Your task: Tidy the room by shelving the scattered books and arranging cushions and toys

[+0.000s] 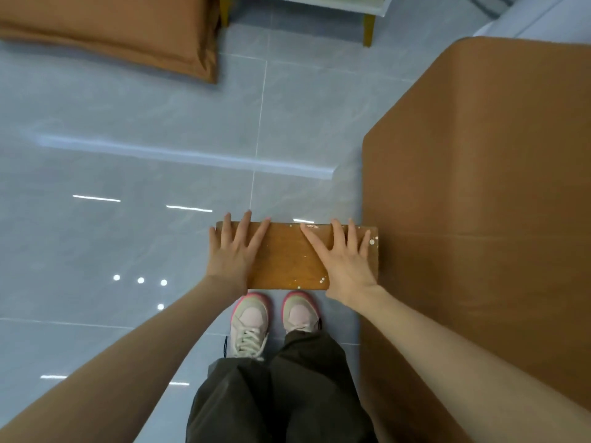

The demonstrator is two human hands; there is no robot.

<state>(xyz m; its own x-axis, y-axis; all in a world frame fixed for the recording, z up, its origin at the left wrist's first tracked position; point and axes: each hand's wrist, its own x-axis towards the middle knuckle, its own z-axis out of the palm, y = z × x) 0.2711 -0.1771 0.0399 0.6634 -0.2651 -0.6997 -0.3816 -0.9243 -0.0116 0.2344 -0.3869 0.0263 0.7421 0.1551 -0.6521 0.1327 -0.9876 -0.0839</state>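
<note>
Head view: the left hand (235, 251) and right hand (345, 260) lie flat on a wooden board (287, 257) just ahead of the shoes (249, 321), fingers spread, neither grip curled round anything.

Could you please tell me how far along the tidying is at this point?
Done: nothing in view looks finished; no books or toys show. In hand: the left hand and right hand both press flat on a wooden board by the feet. Left: the orange cushion seems to lie on the floor, not yet arranged.
</note>
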